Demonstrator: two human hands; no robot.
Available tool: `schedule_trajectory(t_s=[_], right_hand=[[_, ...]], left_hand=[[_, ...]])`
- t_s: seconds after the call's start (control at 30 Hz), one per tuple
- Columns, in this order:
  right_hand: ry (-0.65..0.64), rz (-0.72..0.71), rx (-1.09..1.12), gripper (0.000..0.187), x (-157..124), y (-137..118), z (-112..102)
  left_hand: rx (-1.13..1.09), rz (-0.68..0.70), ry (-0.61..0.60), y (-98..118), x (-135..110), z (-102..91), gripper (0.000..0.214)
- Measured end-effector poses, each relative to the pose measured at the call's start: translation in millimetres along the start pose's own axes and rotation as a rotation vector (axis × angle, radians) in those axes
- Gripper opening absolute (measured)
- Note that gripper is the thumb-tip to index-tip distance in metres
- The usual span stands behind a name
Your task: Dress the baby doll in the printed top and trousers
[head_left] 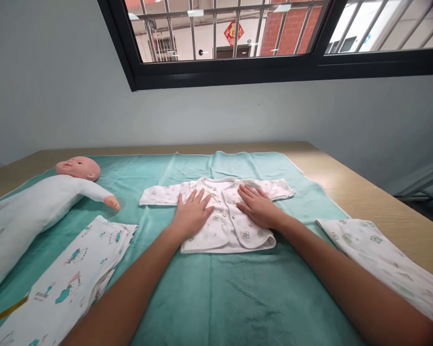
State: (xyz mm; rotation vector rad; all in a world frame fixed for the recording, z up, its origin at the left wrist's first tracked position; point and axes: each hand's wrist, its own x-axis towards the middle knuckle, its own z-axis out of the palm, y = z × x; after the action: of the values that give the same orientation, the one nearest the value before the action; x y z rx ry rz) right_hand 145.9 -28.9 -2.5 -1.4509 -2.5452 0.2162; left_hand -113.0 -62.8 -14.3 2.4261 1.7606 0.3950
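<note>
A small white baby shirt (218,230) with a faint print and a row of snaps down the front lies spread on a green towel (238,293), both sleeves out to the sides. My left hand (192,215) rests flat on the left half of the shirt, fingers spread. On the right front panel lies my right hand (258,206), palm down with the fingers stretched out. Neither hand grips the fabric. The shirt's front opening runs between the two hands, and its lower right corner is rounded.
At the left a baby doll (40,206) in white lies on its back. Near it is a folded printed cloth (72,269), with a yellow strip (7,312) beside it. Another patterned cloth (385,259) lies right. The wooden table (346,182) meets a wall below a barred window (223,72).
</note>
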Motion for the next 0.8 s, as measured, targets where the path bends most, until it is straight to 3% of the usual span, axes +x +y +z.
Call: schedule_trajectory(t_s=[0.1,0.17,0.27,0.33,0.4,0.5,0.7,0.8], right_hand=[[-0.074,0.045,-0.038,0.064,-3.5,5.8,3.4],[-0.041,0.059,-0.077,0.062,-6.0,1.6,1.6],[0.109,0.047,-0.137,0.046,-9.7,-19.1,-3.7],[0.201,0.028,-0.144,0.032,-11.6,-36.7,-5.9],[0.21,0.038,-0.132,0.026,-12.2,-50.8,-5.6],[0.148,0.124,-0.122,0.024,-10.6,-59.7,-2.0],[0.121,0.194,-0.126,0.019,-6.4,-59.9,0.4],[0.145,0.203,0.002,0.02,-2.9,-54.5,-3.0]], left_hand=[[-0.008,0.01,-0.041,-17.2,-0.8,-5.9,0.051],[-0.004,-0.002,-0.025,-18.1,-0.7,-9.1,0.049],[-0.003,0.002,0.038,1.7,-3.1,-12.0,0.047],[-0.037,0.079,0.055,24.1,-7.1,-12.8,0.046],[-0.084,0.124,0.058,46.7,-12.2,-12.3,0.041],[-0.091,0.035,0.079,68.9,-19.9,-9.9,0.036],[-0.06,0.022,0.093,75.4,-25.3,-5.2,0.019],[-0.145,0.009,0.129,70.2,-20.1,-7.5,0.011]])
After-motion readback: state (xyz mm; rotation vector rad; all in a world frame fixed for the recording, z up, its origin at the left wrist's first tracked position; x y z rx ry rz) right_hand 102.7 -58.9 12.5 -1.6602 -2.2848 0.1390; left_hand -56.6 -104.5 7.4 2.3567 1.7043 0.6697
